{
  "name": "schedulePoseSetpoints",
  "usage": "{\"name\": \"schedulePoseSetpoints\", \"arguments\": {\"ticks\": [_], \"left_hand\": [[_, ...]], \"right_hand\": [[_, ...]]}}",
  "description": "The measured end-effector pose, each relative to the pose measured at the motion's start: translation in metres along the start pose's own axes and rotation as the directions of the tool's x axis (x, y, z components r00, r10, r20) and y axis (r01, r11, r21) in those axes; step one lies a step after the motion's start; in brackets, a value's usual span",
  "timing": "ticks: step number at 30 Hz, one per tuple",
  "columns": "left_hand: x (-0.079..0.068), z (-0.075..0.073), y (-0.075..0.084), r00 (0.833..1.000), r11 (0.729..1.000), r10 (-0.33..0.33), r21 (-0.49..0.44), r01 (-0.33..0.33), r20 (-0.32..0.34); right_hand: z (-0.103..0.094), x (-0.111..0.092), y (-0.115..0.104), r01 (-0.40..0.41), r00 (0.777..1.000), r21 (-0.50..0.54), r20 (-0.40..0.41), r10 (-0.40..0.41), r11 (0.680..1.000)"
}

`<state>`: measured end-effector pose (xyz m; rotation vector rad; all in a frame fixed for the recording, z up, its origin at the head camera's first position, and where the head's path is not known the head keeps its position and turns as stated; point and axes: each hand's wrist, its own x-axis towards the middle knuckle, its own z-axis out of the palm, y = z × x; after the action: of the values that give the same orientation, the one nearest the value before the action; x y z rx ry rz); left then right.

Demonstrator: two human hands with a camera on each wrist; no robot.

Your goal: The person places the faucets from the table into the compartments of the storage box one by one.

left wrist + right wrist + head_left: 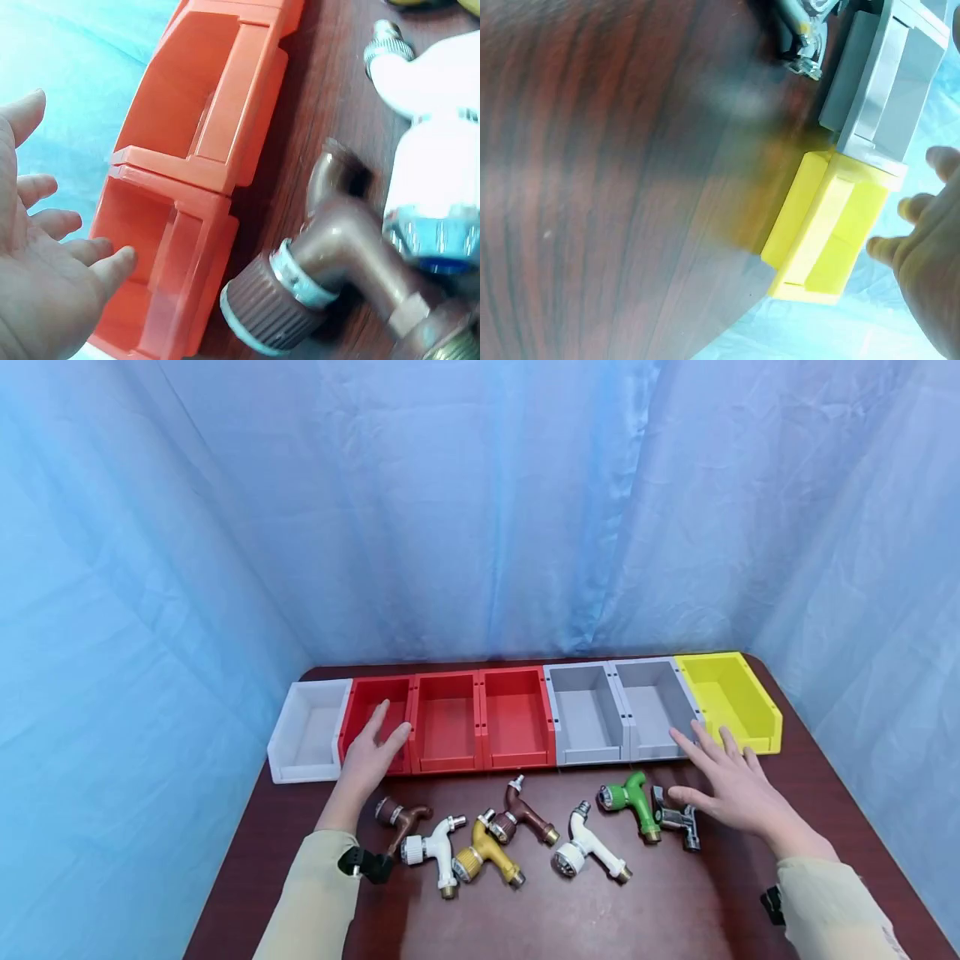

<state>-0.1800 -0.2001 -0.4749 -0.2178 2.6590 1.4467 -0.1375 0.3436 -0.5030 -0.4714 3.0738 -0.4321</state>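
Note:
My left hand (pixel 369 762) hovers over the front of the leftmost red bin (pixel 384 687), fingers extended and nothing in them. Below it lies a brown tap with a ribbed knob (pixel 274 307), beside a white tap (pixel 438 852). My right hand (pixel 735 787) spreads its fingers near the yellow bin (pixel 738 697) and the right grey bin (pixel 651 710), holding nothing. A chrome tap (pixel 684 822) and a green tap (pixel 637 802) lie left of that hand. Between the hands rest a yellow tap (pixel 487 853), a darker brown tap (pixel 528 814) and another white tap (pixel 588 847).
A row of bins spans the back of the dark wooden table (pixel 517 922), with a white bin (pixel 281 760) at the left end. Two more red bins (pixel 447 764) and another grey bin (pixel 592 752) fill the middle. Light blue curtains (pixel 480 510) surround the table.

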Motion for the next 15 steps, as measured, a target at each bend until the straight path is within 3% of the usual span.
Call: {"name": "schedulePoseSetpoints", "arguments": {"ticks": [9, 15], "left_hand": [[0.003, 0.003, -0.006, 0.997, 0.968, -0.077, -0.236, 0.082, 0.031], [0.004, 0.007, -0.010, 0.996, 0.934, -0.071, -0.347, 0.087, 0.059]], "right_hand": [[0.008, -0.022, 0.000, 0.111, 0.993, 0.023, 0.044, -0.112, 0.994], [0.017, -0.031, 0.004, 0.136, 0.988, 0.053, 0.071, -0.140, 0.989]]}}
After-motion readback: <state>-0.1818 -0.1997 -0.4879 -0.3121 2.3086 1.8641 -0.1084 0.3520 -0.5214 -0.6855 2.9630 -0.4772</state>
